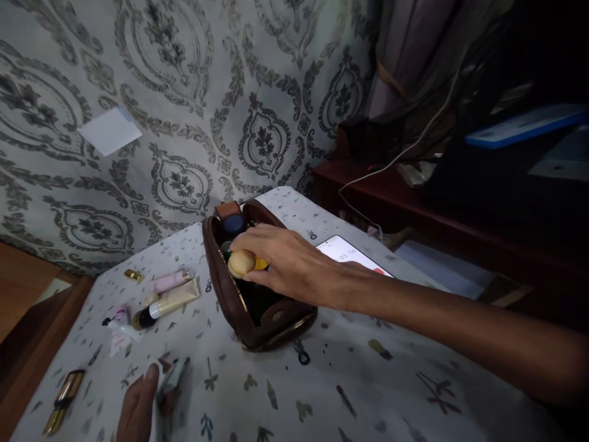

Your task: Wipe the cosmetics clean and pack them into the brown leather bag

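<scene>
My right hand (280, 261) reaches in from the right over an open brown zippered bag (225, 294). Its fingers and thumb pinch a round, pale yellow item (242, 264) above the bag's opening. Inside the bag, a dark blue cap (234, 225) and something yellow (261, 263) show; the hand hides part of the contents. At the bottom edge, my left hand (140, 402) is closed around a whitish item (168, 383), too blurred to name.
Left of the bag lie a cream tube (175, 299), a pink tube (169, 280), a small gold item (133, 275) and a white-pink tube (120, 334). A gold-and-black bottle (64, 399) lies nearer. Behind my right arm is a lit phone (350, 253). A patterned wall (184, 123) stands behind.
</scene>
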`<state>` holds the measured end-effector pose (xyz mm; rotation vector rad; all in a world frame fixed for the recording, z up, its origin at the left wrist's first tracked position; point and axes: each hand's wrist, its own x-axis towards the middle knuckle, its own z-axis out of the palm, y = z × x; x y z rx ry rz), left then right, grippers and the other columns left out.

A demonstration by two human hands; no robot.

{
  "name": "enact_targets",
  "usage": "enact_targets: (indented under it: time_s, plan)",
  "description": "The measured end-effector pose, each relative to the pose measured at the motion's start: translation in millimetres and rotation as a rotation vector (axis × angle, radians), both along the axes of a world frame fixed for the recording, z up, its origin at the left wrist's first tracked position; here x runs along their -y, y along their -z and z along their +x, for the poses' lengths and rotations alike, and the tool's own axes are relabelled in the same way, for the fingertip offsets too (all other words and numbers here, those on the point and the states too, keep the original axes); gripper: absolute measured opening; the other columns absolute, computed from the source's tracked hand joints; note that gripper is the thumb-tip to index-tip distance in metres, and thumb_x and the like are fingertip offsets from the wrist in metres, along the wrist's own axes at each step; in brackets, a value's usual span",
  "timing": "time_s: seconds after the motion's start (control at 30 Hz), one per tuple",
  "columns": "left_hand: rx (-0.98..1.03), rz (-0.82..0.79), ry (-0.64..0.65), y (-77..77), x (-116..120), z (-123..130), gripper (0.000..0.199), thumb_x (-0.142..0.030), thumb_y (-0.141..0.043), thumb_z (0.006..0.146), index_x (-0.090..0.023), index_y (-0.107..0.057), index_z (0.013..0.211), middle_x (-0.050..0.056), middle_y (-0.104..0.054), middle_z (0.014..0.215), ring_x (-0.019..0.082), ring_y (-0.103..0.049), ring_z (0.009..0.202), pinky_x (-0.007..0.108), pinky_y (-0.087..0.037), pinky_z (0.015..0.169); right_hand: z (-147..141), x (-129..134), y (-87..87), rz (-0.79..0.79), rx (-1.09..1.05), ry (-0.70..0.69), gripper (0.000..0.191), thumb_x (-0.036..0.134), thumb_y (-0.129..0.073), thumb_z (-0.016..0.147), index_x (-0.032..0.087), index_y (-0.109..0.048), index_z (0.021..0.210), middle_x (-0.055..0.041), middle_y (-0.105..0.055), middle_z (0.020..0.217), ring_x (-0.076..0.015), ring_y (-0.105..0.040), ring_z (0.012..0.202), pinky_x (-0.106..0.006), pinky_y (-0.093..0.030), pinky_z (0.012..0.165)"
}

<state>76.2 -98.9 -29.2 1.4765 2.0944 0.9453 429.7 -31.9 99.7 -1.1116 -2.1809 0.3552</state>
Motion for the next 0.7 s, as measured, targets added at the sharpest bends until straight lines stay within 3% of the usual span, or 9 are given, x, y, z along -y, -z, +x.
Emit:
enact_targets:
  time_s: [0.17,0.43,0.57,0.7]
  plan:
    - [0.002,0.021,0.021,5.7,-4,-7,0.056,-0.077,-0.048,0.076,-0.023,-0.056,0.061,0.002,-0.06,0.056,0.029,-0.063,0.076,0.034,-0.05,0.07,-7,-8,0.3,-0.052,0.145,-0.067,0.013,0.013,-0.07,0.081,0.018,-0.06,0.088,-0.0034,-0.064,0.095,-0.0185,-0.058,0.089,-0.027,-0.038,0.07]
    - [0.04,0.023,0.029,2.6,-4,-2,0.058,-0.077,-0.048,0.076,-0.023,-0.054,0.054,0.003,-0.059,0.056,0.027,-0.062,0.073,0.033,-0.05,0.068,-14,-10,1.3,-0.038,0.351,-0.053,0.017,0.009,-0.069,0.075,0.018,-0.063,0.088,-0.0054,-0.062,0.084,-0.0215,-0.059,0.083,-0.027,-0.036,0.061]
    - [0.047,-0.018,0.081,2.3,-3,-2,0.059,-0.075,-0.045,0.079,-0.023,-0.05,0.051,0.001,-0.053,0.047,0.025,-0.058,0.063,0.034,-0.049,0.066,-11,-10,2.5,-0.003,0.326,-0.084,0.019,0.01,-0.071,0.076,0.017,-0.064,0.091,-0.0052,-0.065,0.088,-0.0225,-0.061,0.09,-0.028,-0.041,0.065]
    - [0.069,0.025,0.066,4.5,-4,-4,0.058,-0.076,-0.049,0.076,-0.023,-0.052,0.054,0.003,-0.058,0.053,0.027,-0.061,0.07,0.034,-0.049,0.067,-5,-5,-3.0,0.013,0.208,-0.122,0.016,0.006,-0.067,0.078,0.017,-0.066,0.088,-0.0056,-0.066,0.093,-0.0218,-0.062,0.092,-0.03,-0.046,0.073]
